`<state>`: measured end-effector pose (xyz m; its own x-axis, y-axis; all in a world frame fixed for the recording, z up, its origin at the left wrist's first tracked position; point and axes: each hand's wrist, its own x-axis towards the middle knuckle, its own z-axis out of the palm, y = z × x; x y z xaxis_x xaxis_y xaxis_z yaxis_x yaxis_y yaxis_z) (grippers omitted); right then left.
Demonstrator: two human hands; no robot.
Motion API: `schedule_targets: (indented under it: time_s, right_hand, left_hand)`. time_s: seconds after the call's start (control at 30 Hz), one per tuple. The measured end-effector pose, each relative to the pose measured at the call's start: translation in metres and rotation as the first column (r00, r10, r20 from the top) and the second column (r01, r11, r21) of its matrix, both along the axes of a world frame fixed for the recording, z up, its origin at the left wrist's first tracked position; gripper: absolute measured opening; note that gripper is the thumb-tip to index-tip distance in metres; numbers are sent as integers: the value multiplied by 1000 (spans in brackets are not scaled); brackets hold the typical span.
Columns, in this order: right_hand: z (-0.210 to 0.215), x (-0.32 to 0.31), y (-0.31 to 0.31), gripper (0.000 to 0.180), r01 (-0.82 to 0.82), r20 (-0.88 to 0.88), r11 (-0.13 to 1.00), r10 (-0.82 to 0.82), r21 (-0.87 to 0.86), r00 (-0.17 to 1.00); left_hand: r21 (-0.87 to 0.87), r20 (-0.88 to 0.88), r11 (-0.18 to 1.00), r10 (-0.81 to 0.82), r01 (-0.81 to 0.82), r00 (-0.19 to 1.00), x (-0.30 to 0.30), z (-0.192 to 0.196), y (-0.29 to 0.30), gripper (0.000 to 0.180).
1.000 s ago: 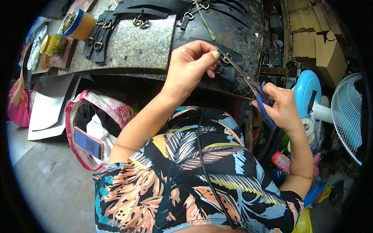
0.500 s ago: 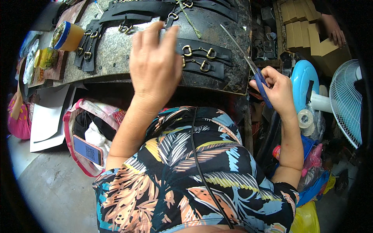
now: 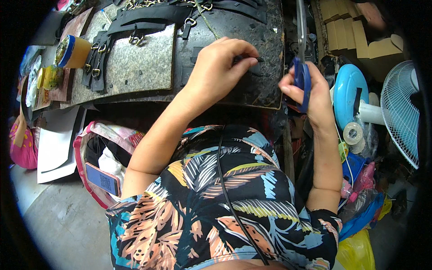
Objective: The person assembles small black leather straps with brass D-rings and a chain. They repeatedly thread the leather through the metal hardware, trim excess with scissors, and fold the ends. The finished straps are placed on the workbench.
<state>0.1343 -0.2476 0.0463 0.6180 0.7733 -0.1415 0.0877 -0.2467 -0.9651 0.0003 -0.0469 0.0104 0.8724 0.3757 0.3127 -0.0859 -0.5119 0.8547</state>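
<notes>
My left hand (image 3: 220, 67) is over the right part of the dark work table, with thumb and fingertips pinched together. A small dark bit shows at the fingertips, too small to name. Under and beside this hand lie black straps (image 3: 185, 74), mostly hidden by it. My right hand (image 3: 317, 92) grips blue-handled scissors (image 3: 307, 87) by the loops, off the table's right edge. Their blades point away from me and look closed. Farther back, more black straps (image 3: 153, 20) with gold-coloured buckles and chain lie in a pile.
A mottled grey slab (image 3: 139, 67) covers the table's left part. On the left stand a blue-rimmed tub (image 3: 77, 53) and a yellow jar (image 3: 53, 78). At right are a white fan (image 3: 400, 108), a tape roll (image 3: 353, 132) and cardboard pieces (image 3: 382, 47), near another person's blurred hand (image 3: 372, 17).
My left hand has moved right and closed into a pinch over the buckled straps. The scissors have swung from slanting left to pointing straight away, and their blades have closed.
</notes>
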Motion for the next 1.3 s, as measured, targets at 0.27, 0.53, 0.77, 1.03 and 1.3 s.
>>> schedule_targets:
  time_s: [0.27,0.53,0.77,1.03,1.3]
  right_hand:
    - [0,-17,57,42,16,-73,966,3,258,997]
    - [2,-18,64,41,-16,-249,965,84,263,965]
    - [0,-29,66,39,48,-288,936,59,350,956]
    - [0,-27,69,39,74,-250,938,14,339,968]
    - [14,-13,21,34,-108,309,952,198,-286,930]
  left_hand:
    - [-536,52,830,-148,153,988,-11,4,8,15]
    - [-546,105,795,-246,263,964,-22,5,22,6]
    - [-417,-44,901,-149,117,988,-27,19,16,15]
    - [-518,-35,851,-120,85,992,-30,17,13,16]
    - [-613,105,790,90,-7,990,-30,5,24,16]
